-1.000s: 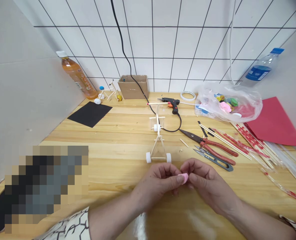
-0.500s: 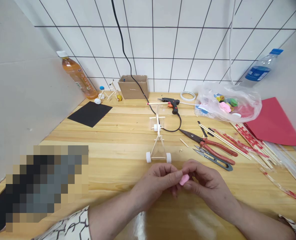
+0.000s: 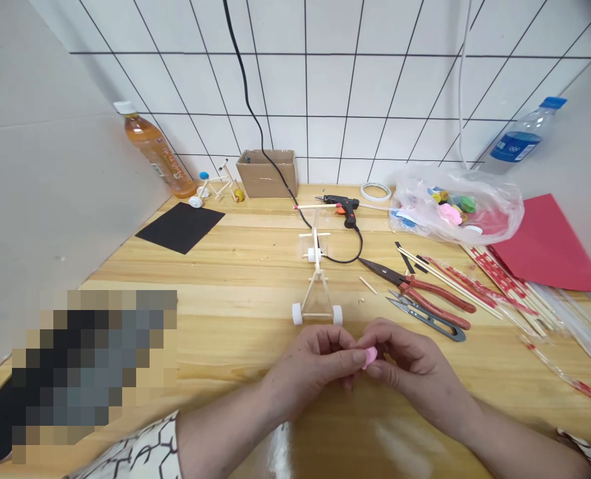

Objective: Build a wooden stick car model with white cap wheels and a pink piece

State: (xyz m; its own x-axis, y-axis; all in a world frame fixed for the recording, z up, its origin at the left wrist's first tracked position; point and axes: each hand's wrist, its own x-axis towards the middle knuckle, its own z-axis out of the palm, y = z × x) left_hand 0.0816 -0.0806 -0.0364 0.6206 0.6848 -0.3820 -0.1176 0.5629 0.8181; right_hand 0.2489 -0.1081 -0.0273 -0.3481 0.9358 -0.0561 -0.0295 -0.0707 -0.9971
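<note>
Wooden surface [image 3: 235, 266] below white tiles, your hands [image 3: 342, 359] at lower centre pinching a pink piece [image 3: 369, 357], a white-wheeled stick frame [image 3: 317, 273] just beyond.

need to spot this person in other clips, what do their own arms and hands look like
Both the left hand and the right hand are bare, with no gloves, rings or watch in view. The left sleeve is cream with a pattern of dark, branching lines; the small bit of right sleeve in view looks similarly patterned.
</note>
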